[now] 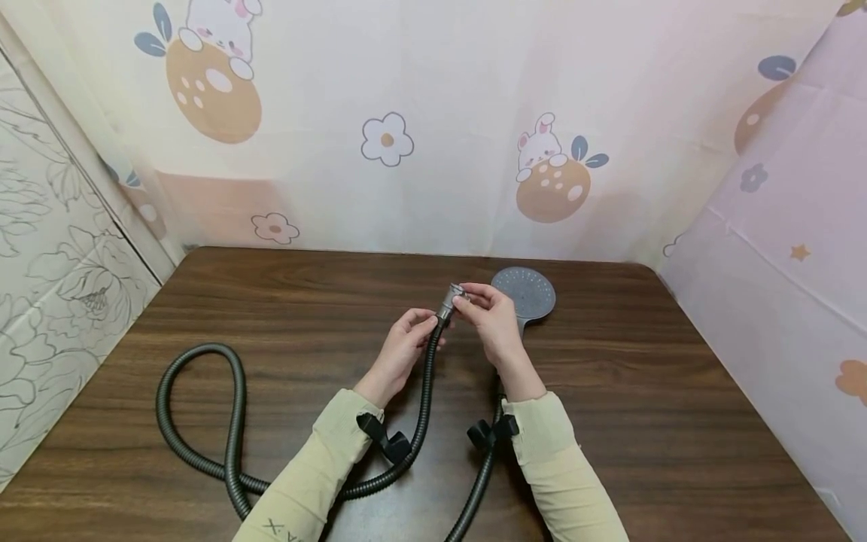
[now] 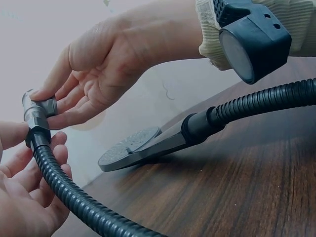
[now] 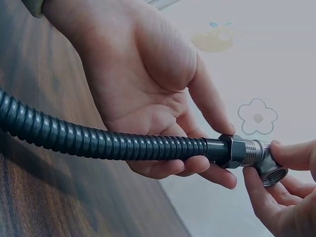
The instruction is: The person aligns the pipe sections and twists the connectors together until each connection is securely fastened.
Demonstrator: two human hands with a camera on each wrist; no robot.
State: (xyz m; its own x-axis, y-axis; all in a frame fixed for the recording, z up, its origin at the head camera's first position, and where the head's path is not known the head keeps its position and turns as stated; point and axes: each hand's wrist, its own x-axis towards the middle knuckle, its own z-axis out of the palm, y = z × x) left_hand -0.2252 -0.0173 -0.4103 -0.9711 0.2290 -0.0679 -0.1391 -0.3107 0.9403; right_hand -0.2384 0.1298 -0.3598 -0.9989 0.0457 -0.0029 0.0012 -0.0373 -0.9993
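A silver metal elbow-like pipe fitting sits at the end of a black ribbed shower hose. My left hand holds the hose end, its thumb and fingers at the black hex nut. With thumb and fingers, my right hand pinches the fitting. Some silver thread shows between nut and fitting in the right wrist view, and the fitting's round side opening faces down there. Both hands are raised above the wooden table, with the hose end pointing up.
A grey shower head lies on the table behind my right hand, joined to a black hose. To the left, the hose forms a loop on the tabletop. A patterned curtain hangs along the table's far edge. Each wrist wears a black camera.
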